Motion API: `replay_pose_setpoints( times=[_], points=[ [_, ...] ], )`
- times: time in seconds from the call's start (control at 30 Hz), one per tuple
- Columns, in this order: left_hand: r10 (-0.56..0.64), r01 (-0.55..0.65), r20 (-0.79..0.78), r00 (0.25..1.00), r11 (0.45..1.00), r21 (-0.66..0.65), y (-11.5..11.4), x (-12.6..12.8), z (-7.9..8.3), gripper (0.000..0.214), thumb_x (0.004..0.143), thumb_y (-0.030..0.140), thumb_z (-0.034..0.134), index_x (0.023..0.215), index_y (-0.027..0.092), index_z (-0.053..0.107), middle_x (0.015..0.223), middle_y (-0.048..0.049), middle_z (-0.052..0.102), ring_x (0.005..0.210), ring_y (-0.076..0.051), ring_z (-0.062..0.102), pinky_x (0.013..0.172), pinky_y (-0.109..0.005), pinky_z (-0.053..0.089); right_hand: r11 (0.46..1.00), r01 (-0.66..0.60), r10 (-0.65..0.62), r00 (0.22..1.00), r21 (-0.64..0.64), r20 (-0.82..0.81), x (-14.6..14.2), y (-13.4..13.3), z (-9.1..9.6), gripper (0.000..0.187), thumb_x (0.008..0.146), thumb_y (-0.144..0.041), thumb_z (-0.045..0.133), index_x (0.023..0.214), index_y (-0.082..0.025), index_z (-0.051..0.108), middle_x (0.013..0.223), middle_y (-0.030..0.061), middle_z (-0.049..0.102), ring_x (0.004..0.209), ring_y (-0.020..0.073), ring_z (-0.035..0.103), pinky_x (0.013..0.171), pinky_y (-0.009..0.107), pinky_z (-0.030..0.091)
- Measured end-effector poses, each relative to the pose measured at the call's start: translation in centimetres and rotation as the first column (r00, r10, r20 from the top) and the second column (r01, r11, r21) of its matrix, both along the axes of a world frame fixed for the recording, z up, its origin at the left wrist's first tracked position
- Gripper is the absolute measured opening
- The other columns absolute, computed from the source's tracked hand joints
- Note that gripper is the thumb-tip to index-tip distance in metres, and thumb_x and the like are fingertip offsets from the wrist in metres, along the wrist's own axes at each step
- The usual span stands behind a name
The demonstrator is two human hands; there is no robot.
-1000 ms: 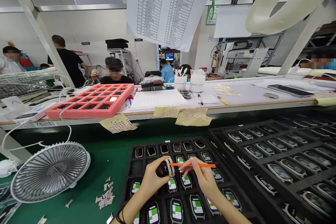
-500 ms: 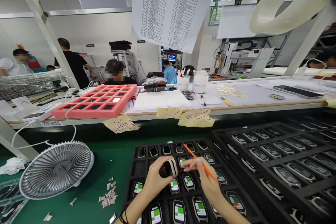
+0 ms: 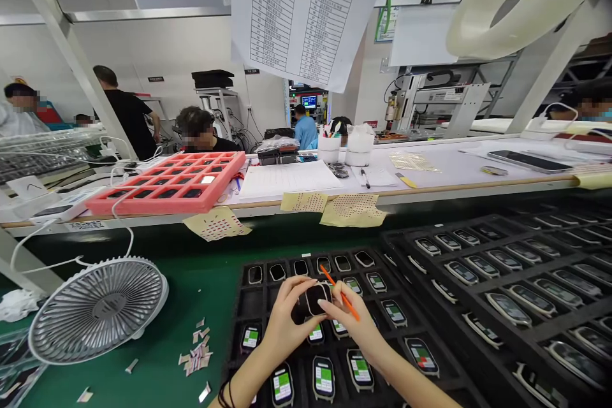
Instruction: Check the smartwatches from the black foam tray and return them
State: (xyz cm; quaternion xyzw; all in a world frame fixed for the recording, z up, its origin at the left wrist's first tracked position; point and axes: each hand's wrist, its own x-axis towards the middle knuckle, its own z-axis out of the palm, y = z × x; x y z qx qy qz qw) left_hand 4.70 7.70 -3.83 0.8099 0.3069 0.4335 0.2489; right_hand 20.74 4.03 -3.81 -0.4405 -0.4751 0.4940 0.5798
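Left hand (image 3: 283, 326) curled round watch (image 3: 314, 298), fingertips pinching its edge, just above black tray (image 3: 242, 306). Right hand (image 3: 357, 326) clamps orange stick (image 3: 340, 294) pen-style, thumb and forefinger also on watch. Tray rows beneath: more watches, green screens lit. Fan (image 3: 98, 309) at 9 o'clock on green mat (image 3: 201, 280), paper scraps (image 3: 194, 357) beside it. Second tray (image 3: 394, 243) at 3. Red tray (image 3: 143, 205) at 11 on bench (image 3: 440, 172). Seated person (image 3: 201, 131) behind. Printed sheet (image 3: 306, 13) hangs at 12.
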Motion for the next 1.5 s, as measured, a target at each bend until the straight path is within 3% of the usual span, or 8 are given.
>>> replay_pose_setpoints(
  times=[0.4, 0.53, 0.7, 0.83, 0.93, 1.1, 1.3, 1.5],
  points=[
    [0.045, -0.045, 0.009, 0.999, 0.917, 0.396, -0.1, -0.2, -1.1, 0.033, 0.084, 0.015, 0.057, 0.113, 0.032, 0.06, 0.124, -0.0085, 0.051, 0.108, -0.024, 0.053, 0.077, -0.034, 0.051, 0.999, -0.018, 0.013, 0.993, -0.036, -0.114, -0.3, -0.2, 0.4, 0.049, 0.066, -0.05, 0.073, 0.062, -0.022, 0.033, 0.061, -0.0074, 0.029, 0.054, 0.0097, 0.03, 0.06, 0.03, 0.052],
    [0.048, -0.041, -0.012, 0.999, 0.937, 0.347, -0.3, -0.2, -0.9, 0.04, 0.082, 0.014, 0.059, 0.119, 0.03, 0.056, 0.128, -0.01, 0.049, 0.114, -0.025, 0.05, 0.082, -0.037, 0.051, 0.999, -0.032, 0.027, 0.993, -0.04, -0.117, -0.3, -0.3, 0.4, 0.049, 0.067, -0.049, 0.073, 0.063, -0.022, 0.032, 0.06, -0.008, 0.029, 0.053, 0.0093, 0.03, 0.059, 0.028, 0.051],
    [0.019, -0.015, -0.025, 0.999, 0.99, 0.143, -0.2, -0.1, -0.4, 0.049, 0.079, 0.017, 0.062, 0.125, 0.025, 0.047, 0.12, -0.011, 0.059, 0.113, -0.026, 0.054, 0.094, -0.044, 0.046, 0.998, -0.044, 0.038, 0.991, -0.046, -0.126, -0.2, -0.3, 0.0, 0.047, 0.069, -0.048, 0.072, 0.063, -0.022, 0.033, 0.063, -0.0071, 0.03, 0.055, 0.0095, 0.032, 0.063, 0.03, 0.053],
    [0.033, -0.033, 0.042, 0.999, 0.999, 0.009, 0.1, -0.2, -0.1, 0.041, 0.079, 0.018, 0.061, 0.119, 0.023, 0.05, 0.117, -0.0115, 0.059, 0.106, -0.026, 0.057, 0.082, -0.039, 0.051, 0.997, -0.061, 0.052, 0.981, -0.041, -0.188, 0.0, -0.2, 0.3, 0.044, 0.076, -0.052, 0.063, 0.063, -0.022, 0.034, 0.068, -0.005, 0.032, 0.062, 0.0121, 0.042, 0.066, 0.033, 0.055],
    [0.018, -0.016, 0.071, 0.997, 1.0, -0.027, 0.3, -0.3, -0.2, 0.039, 0.08, 0.018, 0.061, 0.117, 0.022, 0.051, 0.117, -0.0116, 0.058, 0.105, -0.025, 0.057, 0.078, -0.036, 0.052, 0.998, -0.048, 0.04, 0.983, -0.042, -0.177, 0.0, -0.3, 0.7, 0.048, 0.07, -0.05, 0.07, 0.063, -0.022, 0.032, 0.066, -0.0062, 0.031, 0.059, 0.0109, 0.039, 0.066, 0.032, 0.054],
    [-0.05, 0.049, 0.02, 0.999, 0.998, 0.034, 0.0, 0.0, -0.6, 0.047, 0.079, 0.014, 0.062, 0.123, 0.026, 0.049, 0.118, -0.0099, 0.058, 0.109, -0.025, 0.055, 0.08, -0.036, 0.052, 0.999, -0.015, 0.013, 0.998, -0.041, -0.057, -0.2, -0.3, 0.8, 0.05, 0.064, -0.044, 0.076, 0.063, -0.022, 0.031, 0.059, -0.009, 0.028, 0.052, 0.0085, 0.028, 0.055, 0.024, 0.045],
    [0.031, -0.031, 0.004, 1.0, 0.989, 0.144, -0.1, 0.1, -0.8, 0.047, 0.078, 0.019, 0.066, 0.122, 0.027, 0.052, 0.118, -0.0094, 0.056, 0.11, -0.026, 0.053, 0.089, -0.041, 0.049, 0.999, -0.007, 0.006, 0.999, -0.034, -0.039, -0.2, -0.3, 0.5, 0.049, 0.065, -0.046, 0.074, 0.063, -0.023, 0.031, 0.057, -0.0099, 0.027, 0.051, 0.008, 0.023, 0.053, 0.024, 0.042],
    [0.041, -0.031, -0.018, 0.999, 0.931, 0.364, -0.1, -0.2, -0.9, 0.036, 0.081, 0.017, 0.064, 0.114, 0.029, 0.059, 0.112, -0.0056, 0.064, 0.106, -0.023, 0.056, 0.087, -0.037, 0.048, 0.999, -0.017, 0.014, 0.997, -0.033, -0.071, -0.3, -0.4, 0.6, 0.052, 0.066, -0.048, 0.073, 0.063, -0.023, 0.029, 0.055, -0.0106, 0.024, 0.051, 0.0076, 0.019, 0.05, 0.022, 0.042]
  ],
)
